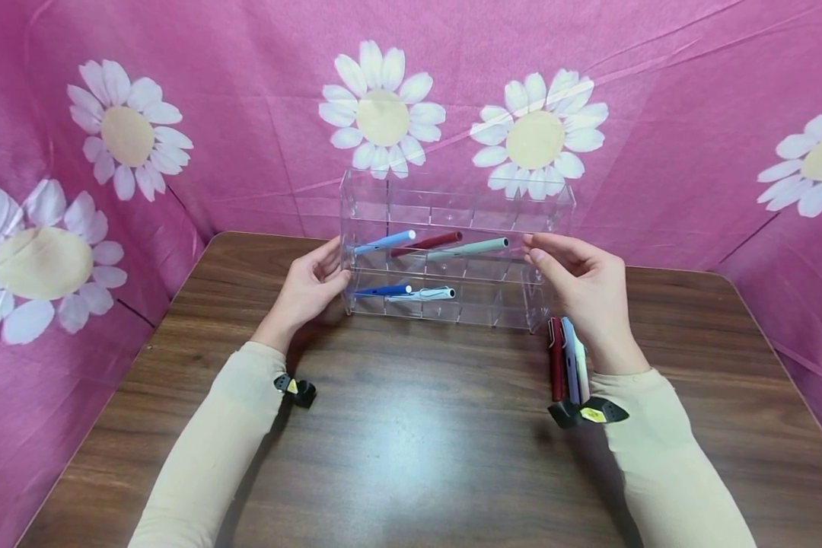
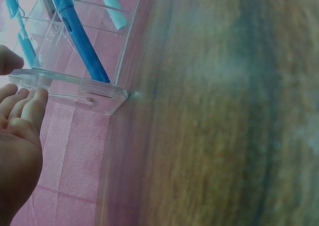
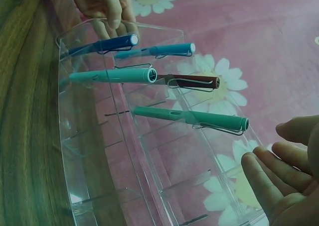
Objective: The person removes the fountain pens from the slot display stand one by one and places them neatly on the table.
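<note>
A clear acrylic tiered pen rack [image 1: 445, 312] stands toward the back of the table. On its upper tier lie a light blue pen [image 1: 385, 242], a dark red pen [image 1: 428, 243] and a mint green pen [image 1: 469, 249]. Lower down are a dark blue pen [image 1: 383, 291] and a pale blue pen [image 1: 421, 294]. My left hand [image 1: 311, 285] grips the rack's left side panel, thumb and fingers on either side of its edge [image 2: 55, 75]. Beside the rack's right end, my right hand [image 1: 585, 285] holds nothing, its fingers [image 3: 264, 178] extended and the thumb apart from them.
Below the right hand, a dark red pen [image 1: 556, 358], a purple-blue pen [image 1: 571, 365] and a pale green pen [image 1: 581, 365] lie side by side on the wooden table [image 1: 383, 457]. A pink cloth [image 1: 260, 137] with daisies hangs close behind the table.
</note>
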Demonstrator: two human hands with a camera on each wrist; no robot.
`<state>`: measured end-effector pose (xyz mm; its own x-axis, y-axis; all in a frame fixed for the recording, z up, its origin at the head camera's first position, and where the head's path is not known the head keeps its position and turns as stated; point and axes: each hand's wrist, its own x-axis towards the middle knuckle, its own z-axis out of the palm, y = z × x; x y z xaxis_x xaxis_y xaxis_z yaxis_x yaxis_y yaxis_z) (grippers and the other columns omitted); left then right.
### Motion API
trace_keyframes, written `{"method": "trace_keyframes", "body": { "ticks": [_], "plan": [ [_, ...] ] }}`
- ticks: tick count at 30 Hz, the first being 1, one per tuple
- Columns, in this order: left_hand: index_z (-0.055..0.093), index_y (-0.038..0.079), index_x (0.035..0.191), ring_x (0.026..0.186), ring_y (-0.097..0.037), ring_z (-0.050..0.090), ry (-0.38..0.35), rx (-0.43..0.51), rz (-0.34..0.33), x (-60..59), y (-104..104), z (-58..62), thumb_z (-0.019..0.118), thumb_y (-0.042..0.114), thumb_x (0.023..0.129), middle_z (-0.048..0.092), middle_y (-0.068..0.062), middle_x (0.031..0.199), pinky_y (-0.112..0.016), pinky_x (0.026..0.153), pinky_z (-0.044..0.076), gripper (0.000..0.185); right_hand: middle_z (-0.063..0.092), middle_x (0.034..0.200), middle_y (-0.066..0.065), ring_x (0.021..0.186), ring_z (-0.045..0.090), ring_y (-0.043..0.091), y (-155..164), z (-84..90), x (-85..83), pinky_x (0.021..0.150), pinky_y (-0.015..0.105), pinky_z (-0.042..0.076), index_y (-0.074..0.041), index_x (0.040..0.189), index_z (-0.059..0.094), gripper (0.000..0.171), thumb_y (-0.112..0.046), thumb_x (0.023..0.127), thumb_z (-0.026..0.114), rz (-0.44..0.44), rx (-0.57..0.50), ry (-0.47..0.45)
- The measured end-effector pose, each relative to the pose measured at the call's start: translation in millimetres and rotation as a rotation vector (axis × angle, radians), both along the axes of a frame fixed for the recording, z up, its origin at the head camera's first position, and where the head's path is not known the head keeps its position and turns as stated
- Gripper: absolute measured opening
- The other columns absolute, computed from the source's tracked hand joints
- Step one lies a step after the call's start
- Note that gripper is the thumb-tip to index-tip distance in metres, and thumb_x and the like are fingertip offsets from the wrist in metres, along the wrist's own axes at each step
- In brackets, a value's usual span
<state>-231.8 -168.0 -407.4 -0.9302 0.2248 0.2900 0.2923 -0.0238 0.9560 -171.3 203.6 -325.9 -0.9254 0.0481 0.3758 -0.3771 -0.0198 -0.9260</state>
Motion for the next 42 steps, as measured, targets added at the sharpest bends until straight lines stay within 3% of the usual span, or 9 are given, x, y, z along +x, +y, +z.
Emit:
{"method": "trace_keyframes", "body": {
  "ticks": [7,12,20,23,32,42],
  "plan": [
    [0.034,-0.009,0.142,0.129,-0.033,0.046,-0.001,-0.002,-0.002,-0.8,0,0.0,0.056,-0.012,0.086,0.042,-0.027,0.142,-0.025,0.103,0.044,0.061,0.066,0.111,0.025,0.093,0.070,0.022,-6,-0.1,-4.6,0.083,0.024,0.058,0.012,0.115,0.062,0.034,0.001,0.084,0.069,0.012,0.008,0.007],
    [0.033,-0.010,0.142,0.129,-0.035,0.044,-0.010,0.004,-0.007,-0.2,0,1.9,0.055,-0.014,0.085,0.040,-0.028,0.142,-0.026,0.104,0.043,0.061,0.067,0.112,0.020,0.092,0.071,0.017,-11,-0.2,-7.7,0.081,0.019,0.058,0.005,0.117,0.064,0.034,-0.003,0.084,0.070,-0.016,0.087,-0.023],
    [0.032,-0.015,0.140,0.129,-0.039,0.042,-0.025,-0.029,0.003,11.0,4,18.4,0.053,-0.015,0.085,0.038,-0.033,0.140,-0.031,0.105,0.042,0.060,0.069,0.111,0.017,0.092,0.069,0.008,-21,5.4,-5.3,0.077,0.013,0.057,0.008,0.116,0.064,0.034,-0.002,0.084,0.070,-0.058,0.163,-0.045],
    [0.032,-0.015,0.140,0.128,-0.039,0.043,-0.022,-0.023,0.001,10.5,4,18.0,0.053,-0.016,0.085,0.039,-0.033,0.140,-0.030,0.105,0.042,0.060,0.070,0.109,0.016,0.089,0.069,0.005,-27,11.8,-1.5,0.075,0.012,0.056,0.009,0.116,0.064,0.033,-0.002,0.085,0.069,-0.081,0.208,-0.054],
    [0.033,-0.010,0.142,0.128,-0.036,0.046,-0.012,0.009,-0.006,0.4,1,1.5,0.055,-0.013,0.086,0.042,-0.027,0.141,-0.026,0.104,0.044,0.061,0.070,0.108,0.017,0.084,0.067,0.002,-38,16.2,0.1,0.070,0.011,0.056,0.005,0.115,0.066,0.031,-0.007,0.087,0.069,-0.126,0.293,-0.068],
    [0.033,-0.008,0.143,0.129,-0.033,0.046,-0.018,0.005,-0.006,0.4,0,1.2,0.055,-0.012,0.086,0.042,-0.027,0.142,-0.026,0.104,0.043,0.061,0.072,0.103,0.012,0.081,0.066,0.004,-41,12.3,-4.7,0.065,0.012,0.055,0.005,0.111,0.068,0.029,-0.007,0.085,0.071,-0.147,0.264,-0.082]
  ]
}}
